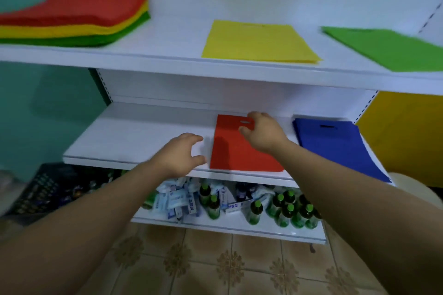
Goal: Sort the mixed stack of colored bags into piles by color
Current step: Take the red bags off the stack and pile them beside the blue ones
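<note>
A mixed stack of bags [79, 14], red on top of yellow and green layers, lies at the left of the upper shelf. A yellow bag pile [259, 42] and a green bag pile [388, 49] lie further right on that shelf. On the middle shelf a red bag [230, 151] lies flat beside a blue bag pile [335, 143]. My right hand [261, 132] is over the red bag's top right corner near its handle hole, fingers loosely curled. My left hand [184, 153] hovers just left of the red bag, fingers spread, holding nothing.
The white middle shelf [134, 136] is bare on its left half. The bottom shelf holds several green bottles [285, 211] and blue-white packets [177, 201]. A dark crate [48, 189] stands at lower left. A yellow panel [402, 132] is at the right.
</note>
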The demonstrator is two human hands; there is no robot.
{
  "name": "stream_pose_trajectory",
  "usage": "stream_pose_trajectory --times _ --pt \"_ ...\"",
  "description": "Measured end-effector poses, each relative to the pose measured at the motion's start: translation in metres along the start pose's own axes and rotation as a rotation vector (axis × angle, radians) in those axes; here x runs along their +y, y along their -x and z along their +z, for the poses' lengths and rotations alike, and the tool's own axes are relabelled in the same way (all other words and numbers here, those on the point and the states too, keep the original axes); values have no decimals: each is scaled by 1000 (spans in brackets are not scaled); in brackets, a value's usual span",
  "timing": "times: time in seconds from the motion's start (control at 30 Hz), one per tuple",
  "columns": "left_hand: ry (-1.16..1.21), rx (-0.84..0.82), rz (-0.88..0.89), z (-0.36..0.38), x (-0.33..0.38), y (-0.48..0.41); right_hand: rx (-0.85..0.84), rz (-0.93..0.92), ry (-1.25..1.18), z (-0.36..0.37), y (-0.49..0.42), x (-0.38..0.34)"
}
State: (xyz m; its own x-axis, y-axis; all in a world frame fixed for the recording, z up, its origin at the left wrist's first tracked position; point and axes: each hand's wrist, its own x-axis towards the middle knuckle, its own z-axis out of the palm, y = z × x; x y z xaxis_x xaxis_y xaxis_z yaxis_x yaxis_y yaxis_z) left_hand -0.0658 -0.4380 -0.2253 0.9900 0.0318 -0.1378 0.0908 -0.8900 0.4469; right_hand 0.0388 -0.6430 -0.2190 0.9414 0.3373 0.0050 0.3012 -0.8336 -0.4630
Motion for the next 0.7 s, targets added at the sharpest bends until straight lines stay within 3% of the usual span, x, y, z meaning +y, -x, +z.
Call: stream_pose_trajectory --times 0.4,0.7 --pt "-102 264 30 -155 -49 127 130 -225 20 -64 51 -222" --pt "-158 437 -21 -234 -104 131 93 -319 61 -68 3 -318"
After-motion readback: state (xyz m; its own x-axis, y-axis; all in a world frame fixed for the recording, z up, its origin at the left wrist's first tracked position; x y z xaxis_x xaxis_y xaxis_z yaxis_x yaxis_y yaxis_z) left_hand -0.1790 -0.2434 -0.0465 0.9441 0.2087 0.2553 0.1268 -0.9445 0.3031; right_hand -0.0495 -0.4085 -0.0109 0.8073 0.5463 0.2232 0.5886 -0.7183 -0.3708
